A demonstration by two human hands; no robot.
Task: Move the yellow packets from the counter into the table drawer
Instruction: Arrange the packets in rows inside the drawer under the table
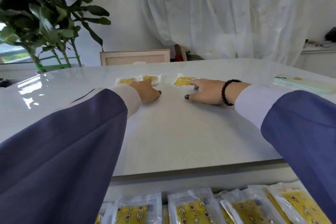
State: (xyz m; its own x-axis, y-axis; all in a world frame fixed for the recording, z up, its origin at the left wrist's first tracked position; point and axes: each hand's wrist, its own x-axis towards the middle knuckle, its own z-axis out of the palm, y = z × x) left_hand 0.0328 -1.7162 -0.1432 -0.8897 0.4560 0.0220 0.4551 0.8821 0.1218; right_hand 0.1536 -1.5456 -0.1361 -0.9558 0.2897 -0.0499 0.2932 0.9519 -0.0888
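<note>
White glossy counter [172, 123] holds three yellow packets at its far side. From the left, two packets [138, 80] lie together under the left hand [145, 90], fingers flat on them. Just right, the right hand [205, 92] rests open, fingertips touching a third packet [182, 81]. Below the near edge, the open drawer [209, 187] holds more yellow packets [190, 211].

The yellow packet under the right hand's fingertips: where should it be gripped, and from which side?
Pinch the near edge of the yellow packet, coming from the person's side. It lies flat on the counter, so the right hand would probably have to lift that clear border first.
</note>
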